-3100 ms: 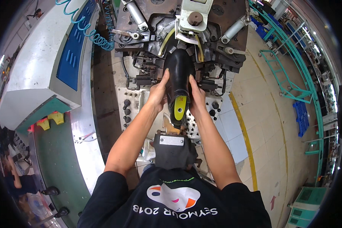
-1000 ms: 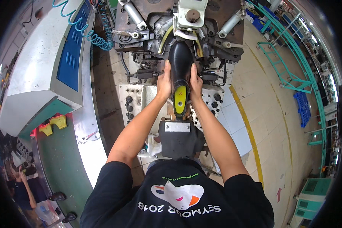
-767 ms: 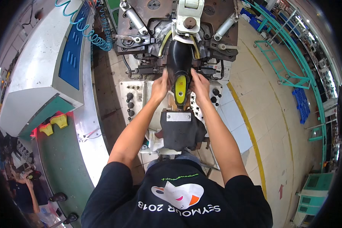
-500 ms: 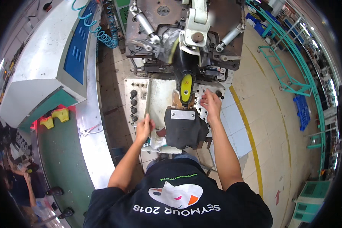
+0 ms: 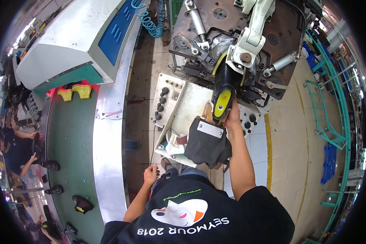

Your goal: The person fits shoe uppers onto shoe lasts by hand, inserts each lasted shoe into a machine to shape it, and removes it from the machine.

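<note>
A black shoe upper on a lime-yellow last sits in the machine, sole side hidden, its toe end under the white press arm. My right hand is against the right side of its heel end, closed round it, with most of the fingers hidden behind it. Just below the last hangs a dark cloth flap under a riveted metal plate. Low beside my body, my left hand is loosely curled, and nothing shows in it.
Black knobs line the control panel. A white tray holds a crumpled white cloth. On the left, a green conveyor carries yellow lasts and dark shoes. A co-worker stands beyond it.
The view has swung left. My right hand has gone from the right-hand control panel to the shoe upper. My left hand has drawn back from the tray toward my body and curled.
</note>
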Motion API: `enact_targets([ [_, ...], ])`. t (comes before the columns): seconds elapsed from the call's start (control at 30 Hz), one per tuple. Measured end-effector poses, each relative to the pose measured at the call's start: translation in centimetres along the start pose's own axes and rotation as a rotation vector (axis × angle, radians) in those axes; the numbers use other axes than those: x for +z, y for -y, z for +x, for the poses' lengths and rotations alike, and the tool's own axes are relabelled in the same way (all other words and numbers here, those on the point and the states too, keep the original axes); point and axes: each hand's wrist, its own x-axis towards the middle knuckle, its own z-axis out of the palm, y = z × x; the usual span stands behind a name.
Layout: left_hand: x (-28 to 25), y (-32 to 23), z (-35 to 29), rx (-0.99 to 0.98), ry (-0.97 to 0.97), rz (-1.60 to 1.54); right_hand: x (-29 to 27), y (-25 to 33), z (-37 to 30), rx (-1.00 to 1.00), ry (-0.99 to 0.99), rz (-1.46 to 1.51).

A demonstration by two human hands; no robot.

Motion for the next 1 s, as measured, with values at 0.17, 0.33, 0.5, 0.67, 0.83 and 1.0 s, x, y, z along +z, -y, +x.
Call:
enact_targets([
  [0.17,-0.9,2.2,-1.3,-0.059,-0.09,0.039,-0.3,-0.4,0.5,-0.06,-0.079,-0.041],
  [0.33,-2.5,7.5,-0.1,0.183,-0.14,0.114,0.3,-1.0,1.3,-0.125,-0.053,-0.052],
  [0.5,-5.6,-14.9,-10.7,0.461,0.267,-0.246,-1.8,-0.4,1.7,-0.037,0.005,-0.046],
  [0.67,-11.6,-30.1,-24.1,1.496,0.379,-0.248,-0.4,0.0,1.5,-0.093,0.031,-0.113],
  [0.83,-12.9,-33.2,-32.4,1.843,-0.091,-0.165,-1.0,0.0,2.8,-0.156,0.064,-0.137],
  [1.0,-10.6,-32.1,-34.3,1.739,-0.461,-0.156,-2.4,-0.1,3.3,-0.155,0.049,-0.136],
])
